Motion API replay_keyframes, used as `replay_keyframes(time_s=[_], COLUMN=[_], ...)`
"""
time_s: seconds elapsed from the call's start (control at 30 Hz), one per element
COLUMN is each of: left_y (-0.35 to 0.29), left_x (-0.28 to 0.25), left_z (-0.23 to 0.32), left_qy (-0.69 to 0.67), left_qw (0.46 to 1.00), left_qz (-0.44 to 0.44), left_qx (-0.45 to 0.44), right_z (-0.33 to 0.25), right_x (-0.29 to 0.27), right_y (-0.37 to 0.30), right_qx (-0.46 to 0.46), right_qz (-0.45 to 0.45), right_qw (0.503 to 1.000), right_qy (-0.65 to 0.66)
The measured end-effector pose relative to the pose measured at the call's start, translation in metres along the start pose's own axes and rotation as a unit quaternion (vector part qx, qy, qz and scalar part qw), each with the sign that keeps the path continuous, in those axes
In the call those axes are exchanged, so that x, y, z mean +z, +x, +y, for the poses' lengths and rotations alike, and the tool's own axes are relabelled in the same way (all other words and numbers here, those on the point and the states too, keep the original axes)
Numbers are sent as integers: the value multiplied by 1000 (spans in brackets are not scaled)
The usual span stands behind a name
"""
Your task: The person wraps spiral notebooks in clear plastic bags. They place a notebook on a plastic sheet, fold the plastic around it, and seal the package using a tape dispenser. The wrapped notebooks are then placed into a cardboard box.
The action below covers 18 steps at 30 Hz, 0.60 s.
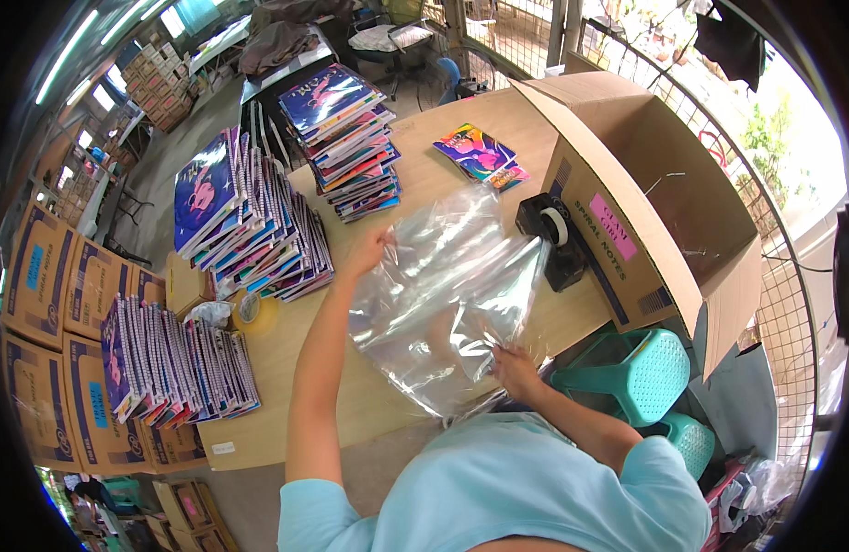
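Observation:
A large clear plastic bag (443, 276) is stretched out over the wooden table (268, 368) in front of me. At its upper left edge, my left hand (373, 248) pinches the film. My right hand (516, 371) grips the bag's lower right side, near the table's front edge. The bag is wrinkled and shiny, and nothing shows inside it. Just beyond its right corner stands a black tape dispenser (551, 241) with a roll of tape. A few colourful notebooks (475, 152) lie flat past the far edge of the bag.
Tall stacks of spiral notebooks (342, 147) and more leaning notebooks (250, 216) fill the left side, with another row (176, 359) nearer. A tape roll (252, 311) lies between. An open cardboard box (618, 212) stands at right, above teal stools (641, 377). Closed cartons (43, 276) are stacked far left.

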<state>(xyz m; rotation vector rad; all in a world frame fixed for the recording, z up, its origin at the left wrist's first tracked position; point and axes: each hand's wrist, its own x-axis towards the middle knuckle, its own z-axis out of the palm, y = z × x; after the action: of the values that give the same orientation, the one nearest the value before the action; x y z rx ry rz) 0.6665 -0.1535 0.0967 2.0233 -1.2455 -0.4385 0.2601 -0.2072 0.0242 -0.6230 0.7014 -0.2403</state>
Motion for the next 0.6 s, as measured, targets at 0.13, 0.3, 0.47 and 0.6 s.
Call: replay_keyframes(time_s=[0.13,0.3,0.47,0.6], left_y=[44,57,13,-47], left_x=[-2,17,41,108], left_z=[-3,-53,-53,-26], left_qy=[57,46,60,329], left_qw=[994,975,960,923], left_qz=[32,56,-167,-170], left_qx=[-87,-212,-216,-101], right_z=[6,0,2,1], right_x=[-12,-5,-44,-65], right_y=[-41,-75,-117,-102], right_qx=[80,46,78,107], right_qz=[24,80,215,139], right_qw=[993,993,969,983], right_qy=[85,79,-97,-51])
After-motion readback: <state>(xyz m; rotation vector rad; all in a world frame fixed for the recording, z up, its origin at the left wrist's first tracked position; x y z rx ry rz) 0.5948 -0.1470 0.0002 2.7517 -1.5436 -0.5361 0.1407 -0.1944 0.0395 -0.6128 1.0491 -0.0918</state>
